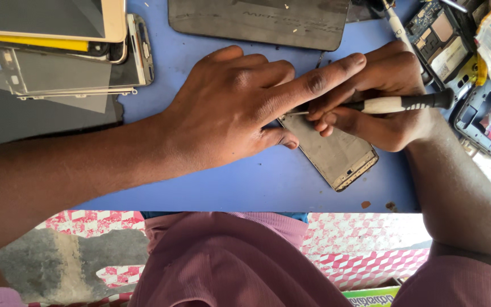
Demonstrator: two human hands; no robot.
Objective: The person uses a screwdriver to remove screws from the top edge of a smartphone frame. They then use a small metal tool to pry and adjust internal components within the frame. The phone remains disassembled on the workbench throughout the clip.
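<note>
While my left hand [231,108] presses flat on the phone frame [336,153], long axis toward lower right, my right grip [370,99] holds the screwdriver [393,104] level, tip at its upper end.

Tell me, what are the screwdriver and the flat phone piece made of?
The screwdriver handle looks like smooth white and black plastic; its thin shaft shines like metal. The flat phone piece seems dull grey metal, possibly plastic, with a paler rim. The table looks painted blue.
</note>
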